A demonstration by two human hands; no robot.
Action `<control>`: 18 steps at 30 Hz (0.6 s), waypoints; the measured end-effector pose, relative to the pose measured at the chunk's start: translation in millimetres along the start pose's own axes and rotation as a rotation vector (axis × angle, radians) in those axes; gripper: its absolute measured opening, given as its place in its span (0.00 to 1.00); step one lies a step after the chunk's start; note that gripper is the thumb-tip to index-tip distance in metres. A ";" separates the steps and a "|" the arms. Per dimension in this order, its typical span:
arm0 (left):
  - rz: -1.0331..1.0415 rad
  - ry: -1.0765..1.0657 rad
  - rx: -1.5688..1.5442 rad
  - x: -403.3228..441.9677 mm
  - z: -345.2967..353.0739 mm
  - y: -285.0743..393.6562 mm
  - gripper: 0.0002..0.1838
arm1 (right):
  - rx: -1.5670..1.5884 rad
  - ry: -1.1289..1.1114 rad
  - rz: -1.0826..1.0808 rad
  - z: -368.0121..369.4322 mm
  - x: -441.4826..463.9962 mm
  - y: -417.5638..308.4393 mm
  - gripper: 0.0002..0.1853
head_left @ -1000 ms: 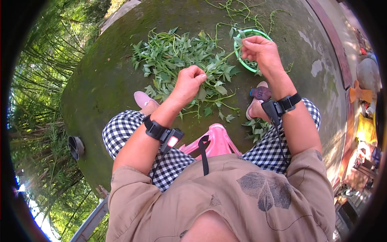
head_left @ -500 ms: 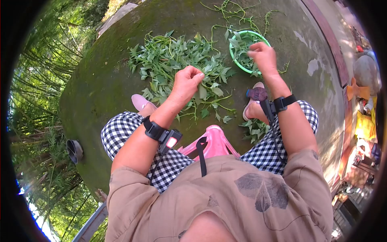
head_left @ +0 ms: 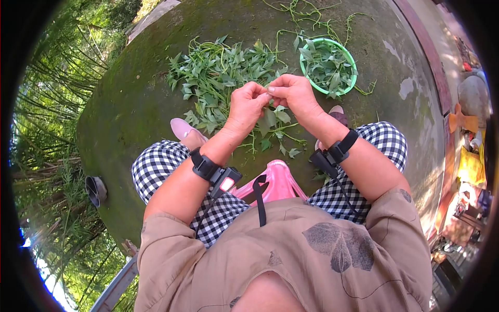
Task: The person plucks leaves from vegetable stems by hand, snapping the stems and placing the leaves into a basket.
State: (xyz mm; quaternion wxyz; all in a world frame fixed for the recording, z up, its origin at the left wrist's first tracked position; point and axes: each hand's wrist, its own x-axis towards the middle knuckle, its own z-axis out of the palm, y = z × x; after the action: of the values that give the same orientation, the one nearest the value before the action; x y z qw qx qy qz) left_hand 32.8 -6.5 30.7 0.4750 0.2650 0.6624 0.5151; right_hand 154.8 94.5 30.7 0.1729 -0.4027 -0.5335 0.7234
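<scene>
My left hand (head_left: 247, 106) and my right hand (head_left: 294, 95) meet over the near right side of a heap of green leafy stems (head_left: 213, 75) on the ground. The left one is pinched on a leafy stem (head_left: 267, 120), whose leaves hang below the fingertips. Thumb and fingers of the right are pressed together against the left fingertips; what lies between them is too small to make out. Behind the right hand stands a round basket with a light green rim (head_left: 355, 70), with leaves inside it.
Bare thin stems (head_left: 317, 20) lie beyond the basket. A pink plastic stool (head_left: 277, 179) is between my knees. At the far left is a dark pot (head_left: 95, 191); a yellow bag (head_left: 471, 165) and other items lie at the right.
My right hand first let go of a leafy piece at the basket, then came back left to my left hand. My left hand has stayed nearly in place.
</scene>
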 end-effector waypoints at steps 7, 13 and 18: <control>0.378 0.121 0.162 11.3 -9.3 -9.9 0.13 | -0.240 -0.165 -0.054 -17.4 15.0 -0.9 0.07; 0.082 -0.158 -0.008 5.1 -4.0 -10.1 0.10 | -0.242 -0.250 0.020 -25.3 9.3 -6.3 0.06; 0.099 -0.100 0.046 7.5 -1.3 -20.3 0.03 | -0.113 -0.181 0.087 -25.6 -0.2 -6.4 0.04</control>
State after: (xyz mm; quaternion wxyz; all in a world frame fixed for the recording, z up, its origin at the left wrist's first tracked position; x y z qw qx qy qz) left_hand 31.3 -7.4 9.1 0.4752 0.3339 0.6354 0.5088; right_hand 173.4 113.0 33.8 0.0695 -0.3676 -0.5688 0.7325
